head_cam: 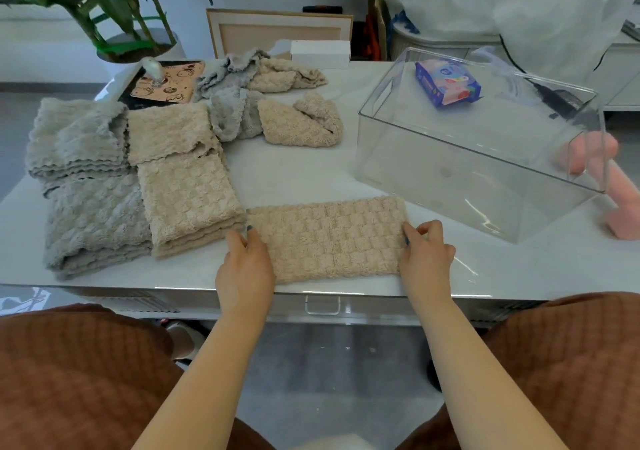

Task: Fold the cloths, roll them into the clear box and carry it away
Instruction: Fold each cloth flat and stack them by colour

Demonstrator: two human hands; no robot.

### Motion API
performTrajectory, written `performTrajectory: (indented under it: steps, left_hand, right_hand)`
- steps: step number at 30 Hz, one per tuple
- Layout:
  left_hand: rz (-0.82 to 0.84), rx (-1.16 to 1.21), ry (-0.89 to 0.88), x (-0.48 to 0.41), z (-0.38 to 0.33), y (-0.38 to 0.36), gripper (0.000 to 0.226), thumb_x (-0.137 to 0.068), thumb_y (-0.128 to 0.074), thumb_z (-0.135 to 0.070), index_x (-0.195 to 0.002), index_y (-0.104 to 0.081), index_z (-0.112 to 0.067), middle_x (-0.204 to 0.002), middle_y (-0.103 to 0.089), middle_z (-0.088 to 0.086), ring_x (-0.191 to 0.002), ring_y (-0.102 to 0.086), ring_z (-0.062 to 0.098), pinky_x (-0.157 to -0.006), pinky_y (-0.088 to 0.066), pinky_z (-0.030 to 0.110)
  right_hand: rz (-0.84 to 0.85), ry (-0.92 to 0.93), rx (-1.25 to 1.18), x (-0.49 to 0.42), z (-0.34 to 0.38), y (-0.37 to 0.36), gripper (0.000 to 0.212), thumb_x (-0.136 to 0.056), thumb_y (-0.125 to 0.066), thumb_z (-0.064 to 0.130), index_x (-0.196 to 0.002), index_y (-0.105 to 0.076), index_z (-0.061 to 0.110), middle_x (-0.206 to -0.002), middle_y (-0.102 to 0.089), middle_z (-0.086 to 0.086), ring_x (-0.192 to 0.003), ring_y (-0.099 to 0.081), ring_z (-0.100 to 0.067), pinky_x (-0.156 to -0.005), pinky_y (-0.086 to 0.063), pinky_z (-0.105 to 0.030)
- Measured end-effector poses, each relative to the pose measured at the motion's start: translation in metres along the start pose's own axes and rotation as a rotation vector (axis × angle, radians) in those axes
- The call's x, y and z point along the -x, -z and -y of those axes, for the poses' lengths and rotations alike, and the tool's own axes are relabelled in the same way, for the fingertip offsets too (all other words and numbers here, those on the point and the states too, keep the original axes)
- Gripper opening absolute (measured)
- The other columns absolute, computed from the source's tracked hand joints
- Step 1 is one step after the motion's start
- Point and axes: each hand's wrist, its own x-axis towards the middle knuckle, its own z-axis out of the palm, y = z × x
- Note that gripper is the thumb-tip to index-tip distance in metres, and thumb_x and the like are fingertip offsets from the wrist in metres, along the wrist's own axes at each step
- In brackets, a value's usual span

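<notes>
A beige cloth (pixel 329 238), folded into a long strip, lies flat at the table's front edge. My left hand (pixel 244 266) pinches its left end and my right hand (pixel 427 252) pinches its right end. The clear box (pixel 478 172) stands empty at the right. To the left are stacks of folded beige cloths (pixel 188 203) and folded grey cloths (pixel 93 217). Unfolded grey and beige cloths (pixel 263 103) lie heaped behind.
The white table (pixel 294 172) has a drawer handle (pixel 322 306) at its front. A blue tissue pack (pixel 448 84) lies behind the box, a pink object (pixel 620 203) to its right. A potted plant (pixel 121 41), a white box (pixel 320 54) and a patterned pad (pixel 162 84) stand at the back.
</notes>
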Motion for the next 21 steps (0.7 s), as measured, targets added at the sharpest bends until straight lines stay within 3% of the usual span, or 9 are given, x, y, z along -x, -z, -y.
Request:
performTrajectory:
  steps: [3, 5, 7, 10, 12, 16, 19, 21]
  left_hand:
    - [-0.098, -0.049, -0.066, 0.000, 0.000, 0.005, 0.026, -0.089, -0.062, -0.008, -0.114, -0.061, -0.004, -0.112, -0.053, 0.020, -0.080, -0.057, 0.035, -0.057, -0.041, 0.037]
    - [-0.170, -0.037, -0.169, 0.001, -0.009, 0.005, 0.031, -0.093, -0.055, -0.018, -0.121, -0.060, -0.007, -0.125, -0.055, 0.018, -0.103, -0.056, 0.036, -0.074, -0.045, 0.043]
    - [-0.057, 0.035, -0.307, 0.000, -0.023, 0.002, 0.041, -0.097, -0.041, -0.032, -0.128, -0.058, -0.010, -0.137, -0.052, 0.012, -0.123, -0.050, 0.032, -0.095, -0.041, 0.046]
    - [0.250, 0.022, -0.432, -0.005, -0.034, -0.007, 0.069, -0.096, -0.006, -0.056, -0.147, -0.036, -0.021, -0.157, -0.027, 0.000, -0.145, -0.022, 0.019, -0.118, -0.010, 0.041]
    - [0.307, -0.021, -0.451, -0.011, -0.032, -0.010, 0.077, -0.089, 0.008, -0.063, -0.152, -0.019, -0.028, -0.161, -0.012, -0.007, -0.148, -0.008, 0.013, -0.117, 0.005, 0.036]
    - [0.353, -0.014, -0.449, -0.018, -0.023, -0.008, 0.073, -0.088, 0.004, -0.064, -0.153, -0.010, -0.033, -0.161, -0.004, -0.011, -0.148, 0.000, 0.010, -0.116, 0.007, 0.036]
    - [0.259, 0.019, -0.307, -0.013, -0.014, 0.000, 0.071, -0.092, -0.017, -0.064, -0.150, -0.026, -0.024, -0.159, -0.020, 0.004, -0.147, -0.015, 0.023, -0.116, -0.016, 0.045]
    - [0.134, 0.071, -0.054, -0.006, -0.009, 0.012, 0.072, -0.089, -0.049, -0.057, -0.142, -0.038, -0.010, -0.143, -0.039, 0.019, -0.130, -0.038, 0.037, -0.098, -0.039, 0.049]
  right_hand:
    - [-0.081, 0.007, 0.083, 0.001, 0.007, 0.005, 0.033, -0.076, -0.057, -0.001, -0.106, -0.068, 0.006, -0.106, -0.051, -0.015, -0.091, -0.051, -0.033, -0.078, -0.025, -0.035]
    - [-0.119, 0.135, 0.063, 0.003, 0.018, 0.006, 0.033, -0.080, -0.047, 0.015, -0.106, -0.067, 0.009, -0.115, -0.056, -0.015, -0.102, -0.052, -0.035, -0.084, -0.036, -0.041]
    - [-0.037, 0.297, 0.013, 0.006, 0.028, -0.002, 0.041, -0.085, -0.038, 0.023, -0.114, -0.065, 0.012, -0.125, -0.057, -0.013, -0.115, -0.052, -0.033, -0.093, -0.040, -0.044]
    - [0.141, 0.353, 0.051, 0.010, 0.033, -0.017, 0.048, -0.096, -0.030, 0.033, -0.133, -0.056, 0.016, -0.142, -0.049, -0.008, -0.134, -0.043, -0.029, -0.107, -0.035, -0.046]
    - [0.168, 0.331, 0.108, 0.009, 0.030, -0.020, 0.052, -0.098, -0.025, 0.037, -0.138, -0.051, 0.018, -0.146, -0.046, -0.005, -0.137, -0.040, -0.026, -0.110, -0.030, -0.044]
    - [0.165, 0.264, 0.139, 0.007, 0.024, -0.016, 0.054, -0.096, -0.025, 0.039, -0.140, -0.049, 0.017, -0.148, -0.044, -0.006, -0.138, -0.037, -0.026, -0.110, -0.030, -0.046]
    - [0.111, 0.029, 0.105, 0.012, 0.021, -0.003, 0.049, -0.096, -0.041, 0.041, -0.136, -0.048, 0.014, -0.144, -0.042, -0.014, -0.130, -0.039, -0.034, -0.100, -0.036, -0.046]
    - [0.107, -0.172, 0.105, 0.013, 0.021, 0.011, 0.053, -0.092, -0.050, 0.046, -0.131, -0.046, 0.011, -0.132, -0.044, -0.017, -0.117, -0.040, -0.035, -0.092, -0.035, -0.043]
